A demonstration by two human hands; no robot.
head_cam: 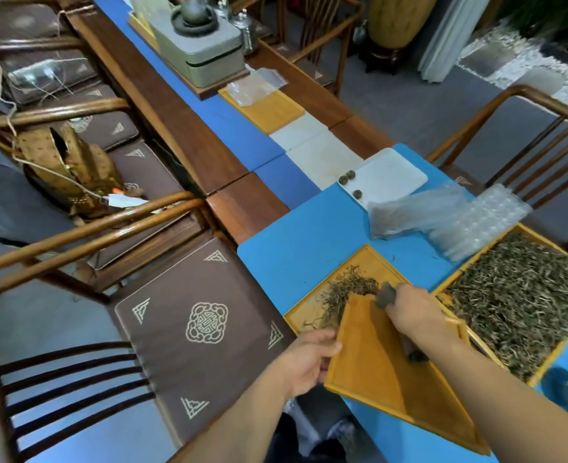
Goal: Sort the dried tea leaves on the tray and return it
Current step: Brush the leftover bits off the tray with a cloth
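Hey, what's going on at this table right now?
A person is sorting dried tea at a blue-topped table. The left hand grips the edge of a tilted bamboo tray, while the right hand holds a dark brush-like tool, at a small pile of tea leaves lying on a second tray underneath. The tilted tray looks nearly bare. A larger tray full of leaves sits to the right.

Three wooden trays; three tea balls; two hands
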